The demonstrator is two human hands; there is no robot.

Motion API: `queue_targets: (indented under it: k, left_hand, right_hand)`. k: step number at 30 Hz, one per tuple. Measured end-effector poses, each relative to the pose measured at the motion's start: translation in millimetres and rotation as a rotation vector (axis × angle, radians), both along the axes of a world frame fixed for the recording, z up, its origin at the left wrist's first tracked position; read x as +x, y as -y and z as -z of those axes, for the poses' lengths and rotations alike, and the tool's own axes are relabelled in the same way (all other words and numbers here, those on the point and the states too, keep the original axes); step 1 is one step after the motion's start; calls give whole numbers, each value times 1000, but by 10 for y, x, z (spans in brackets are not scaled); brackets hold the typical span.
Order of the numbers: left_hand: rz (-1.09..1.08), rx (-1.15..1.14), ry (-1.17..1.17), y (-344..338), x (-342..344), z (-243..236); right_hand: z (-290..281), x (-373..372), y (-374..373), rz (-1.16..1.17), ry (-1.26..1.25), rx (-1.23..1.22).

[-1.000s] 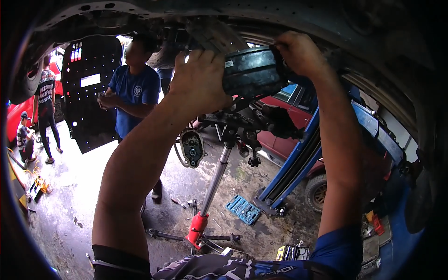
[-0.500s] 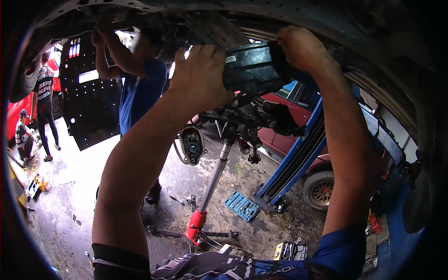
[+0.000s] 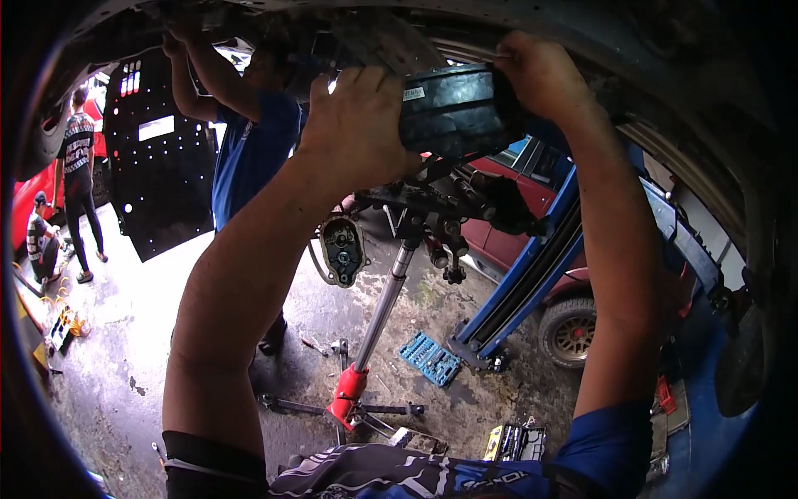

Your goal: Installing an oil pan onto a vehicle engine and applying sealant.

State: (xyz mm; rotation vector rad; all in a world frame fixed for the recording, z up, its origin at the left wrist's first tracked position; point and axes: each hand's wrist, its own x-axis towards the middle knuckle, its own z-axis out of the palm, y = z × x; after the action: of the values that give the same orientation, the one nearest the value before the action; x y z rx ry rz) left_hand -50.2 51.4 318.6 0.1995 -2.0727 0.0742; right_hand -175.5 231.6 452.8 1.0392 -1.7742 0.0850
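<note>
A black ribbed box-like part [image 3: 453,104] with a small white label is raised under a vehicle's underside. My left hand [image 3: 356,125] is closed on its left end, fingers over the top and thumb below. At the part's upper right corner, my right hand [image 3: 536,79] is closed with fingers bent. What those fingers pinch is hidden. Below the part stands a transmission jack [image 3: 378,312] with a silver post and red base. An open metal housing [image 3: 342,254] hangs beside the jack head, its inside showing.
A co-worker in a blue shirt [image 3: 253,162] reaches up at left, near a large black perforated panel [image 3: 158,179]. A blue lift post [image 3: 524,270] and a red vehicle [image 3: 515,204] stand at right. On the floor lie a blue socket tray [image 3: 430,359] and a toolbox [image 3: 515,442].
My right hand has risen slightly, and its index finger has shifted at the part's corner. The black part sits slightly higher in the picture. My left hand keeps its grip.
</note>
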Motion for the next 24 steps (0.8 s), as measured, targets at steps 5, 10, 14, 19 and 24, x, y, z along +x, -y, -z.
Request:
queue_targets:
  k: [5, 10, 14, 19, 24]
  left_hand:
    - [-3, 4, 3, -12, -5, 2]
    - [-8, 13, 8, -5, 4, 1]
    - [-4, 16, 38, -8, -2, -7]
    - [-26, 9, 36, -23, 29, -18]
    - [-26, 23, 74, -36, 33, -34]
  right_hand:
    - [-20, -103, -38, -21, -68, 83]
    - [-37, -133, -46, -20, -134, 134]
    - [-57, -90, -5, 71, -152, 143]
    - [-86, 89, 51, 213, -105, 133]
    - [-76, 110, 75, 314, -101, 130]
